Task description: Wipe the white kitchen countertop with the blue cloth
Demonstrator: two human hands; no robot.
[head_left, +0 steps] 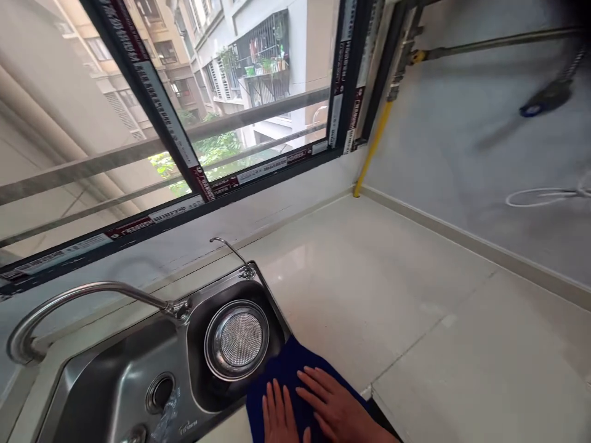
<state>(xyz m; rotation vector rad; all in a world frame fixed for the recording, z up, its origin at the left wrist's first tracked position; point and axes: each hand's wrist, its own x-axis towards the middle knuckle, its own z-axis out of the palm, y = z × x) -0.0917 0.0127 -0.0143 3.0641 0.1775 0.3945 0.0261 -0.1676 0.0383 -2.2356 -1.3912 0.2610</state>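
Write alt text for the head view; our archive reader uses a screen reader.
Both hands, the left hand and the right hand, press flat on a dark blue cloth at the edge of a pale countertop, beside a steel sink with a round strainer basket. A curved faucet stands below a window.

A pale, glossy worktop (397,307) runs into a corner, with a seam crossing its surface and a low raised edge along the walls. Above it a wide window (184,123) in a dark frame lets in daylight and looks out on apartment blocks, balcony grilles and green trees. The right wall (462,154) is plain light grey; a yellow pipe (372,151) rises in the corner, joined to a metal pipe (498,43) running along the wall.
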